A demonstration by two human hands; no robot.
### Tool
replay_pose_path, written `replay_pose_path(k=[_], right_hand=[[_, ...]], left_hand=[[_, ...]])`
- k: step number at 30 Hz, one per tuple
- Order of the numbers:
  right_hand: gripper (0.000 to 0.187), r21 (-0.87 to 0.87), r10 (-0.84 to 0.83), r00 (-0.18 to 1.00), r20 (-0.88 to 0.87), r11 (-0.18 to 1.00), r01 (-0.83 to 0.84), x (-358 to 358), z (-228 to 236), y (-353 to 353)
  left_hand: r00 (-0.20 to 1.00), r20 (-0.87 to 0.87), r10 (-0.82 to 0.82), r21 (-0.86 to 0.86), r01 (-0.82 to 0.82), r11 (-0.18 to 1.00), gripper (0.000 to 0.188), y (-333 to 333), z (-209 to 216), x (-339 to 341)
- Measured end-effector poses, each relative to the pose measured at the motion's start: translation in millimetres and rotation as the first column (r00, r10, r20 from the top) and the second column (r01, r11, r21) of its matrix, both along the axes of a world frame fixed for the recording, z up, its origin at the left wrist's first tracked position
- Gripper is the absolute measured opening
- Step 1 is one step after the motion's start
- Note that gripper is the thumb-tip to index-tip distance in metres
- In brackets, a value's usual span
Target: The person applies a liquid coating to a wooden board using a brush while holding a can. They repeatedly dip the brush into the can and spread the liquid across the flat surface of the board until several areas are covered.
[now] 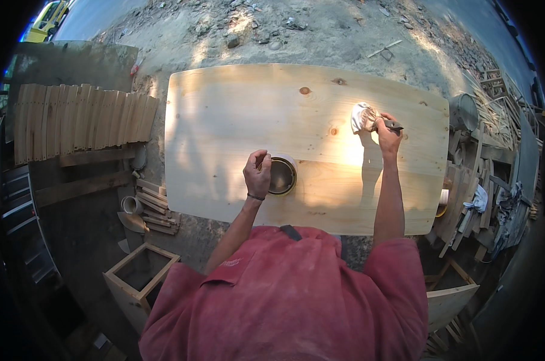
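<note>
A pale wooden board (pixel 236 120) with several knots lies flat in front of me. On its near half stands a round open tin (pixel 290 159) with a dark inside. My left hand (pixel 257 177) is closed at the tin's left rim, fingers curled and thumb up. Farther right, my right hand (pixel 389 137) grips a dark-handled tool (pixel 394 125). Its white, cloth-like head (pixel 361 117) rests at the board's surface, left of the fingers; whether it is bristle or rag I cannot tell. The handle's end sticks out to the right of my hand.
Wooden slats (pixel 80 120) lie in a row at the left. Below them are a pale bucket (pixel 131 205) and an open wooden frame (pixel 141 271). Scrap wood (pixel 465 204) and a grey bucket (pixel 464 112) crowd the board's right side. Rubble ground (pixel 236 42) stretches beyond.
</note>
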State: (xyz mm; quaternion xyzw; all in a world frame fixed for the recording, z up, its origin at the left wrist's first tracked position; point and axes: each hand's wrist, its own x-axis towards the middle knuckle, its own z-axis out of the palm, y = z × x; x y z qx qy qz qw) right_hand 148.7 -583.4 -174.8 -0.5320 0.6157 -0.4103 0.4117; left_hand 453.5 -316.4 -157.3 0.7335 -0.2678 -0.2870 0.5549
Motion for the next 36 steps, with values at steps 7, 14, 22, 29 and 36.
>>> replay_pose_path(k=[7,14,22,29,36], right_hand=[[0.022,-0.294,-0.165,0.898,-0.408,0.955,0.041,-14.2,14.3,1.8],[0.032,-0.133,0.24,0.63,-0.738,0.864,-0.485,113.2,19.8,68.9],[0.018,-0.115,0.363,0.866,-0.344,0.899,-0.423,161.2,25.4,93.4],[0.015,0.089,0.201,0.963,0.178,0.972,-0.219,87.9,9.5,63.3],[0.022,0.048,0.011,0.999,0.041,0.999,-0.013,26.3,16.8,35.4]], left_hand=[[0.997,-0.067,-0.047,0.029,0.049,0.998,0.023,-0.3,1.1,-2.0],[0.998,-0.057,-0.033,-0.024,0.031,0.999,0.024,3.7,-10.4,1.9],[0.999,-0.014,-0.039,0.02,0.04,0.999,0.023,0.9,-2.5,1.4],[0.998,-0.052,-0.019,0.018,0.02,1.0,0.023,3.3,-3.2,2.0],[0.997,-0.065,-0.049,0.043,0.052,0.998,0.02,3.0,0.0,2.2]])
